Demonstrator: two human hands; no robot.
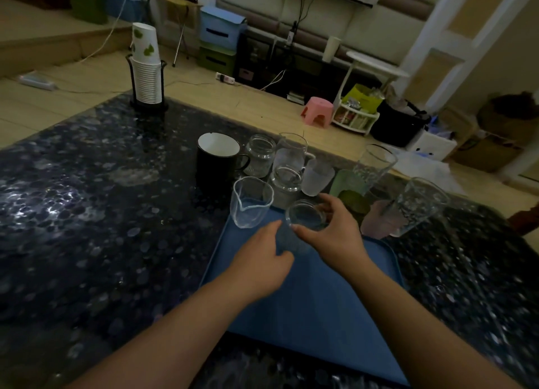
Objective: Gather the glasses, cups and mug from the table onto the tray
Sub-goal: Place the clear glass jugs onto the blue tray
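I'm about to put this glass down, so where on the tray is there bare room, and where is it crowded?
The blue tray is bare across its middle and near end, behind both hands. The right hand holds a clear glass over its far edge. It is crowded beyond that edge: spouted glass, black mug, pink cup.

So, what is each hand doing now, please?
Left hand: fingers curled at the small clear glass, grip unclear.
Right hand: holds that glass by its rim.
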